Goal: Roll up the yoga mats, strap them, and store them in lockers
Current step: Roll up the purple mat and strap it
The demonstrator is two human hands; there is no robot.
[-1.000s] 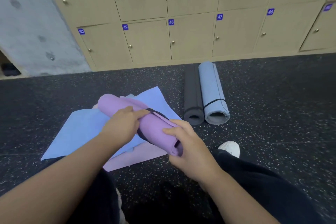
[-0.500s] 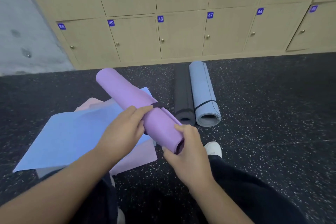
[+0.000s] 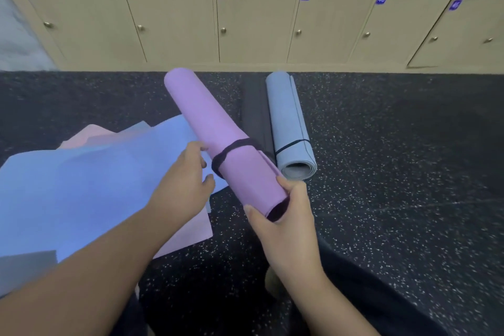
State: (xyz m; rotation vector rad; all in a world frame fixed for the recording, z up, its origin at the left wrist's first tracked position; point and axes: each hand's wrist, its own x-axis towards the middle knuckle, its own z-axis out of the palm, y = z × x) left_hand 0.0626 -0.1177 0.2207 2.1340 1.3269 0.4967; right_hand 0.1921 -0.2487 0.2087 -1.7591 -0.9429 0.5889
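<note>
holding the purple mat roll (image 3: 218, 142) by its near end is the right hand (image 3: 286, 224); the left hand (image 3: 185, 185) is hanging loose, fingers relaxed, beside the black strap (image 3: 231, 150).

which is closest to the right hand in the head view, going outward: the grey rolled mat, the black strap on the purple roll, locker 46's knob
1. black strap, round the purple roll that the right hand grips, just up-left of it.
2. grey rolled mat, on the floor beyond the hand.
3. locker 46's knob, far back on the locker wall, to the right.

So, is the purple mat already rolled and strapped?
Yes. The purple mat is a tight roll, a dark strap wraps its middle, and the right hand grips its near end.
</note>
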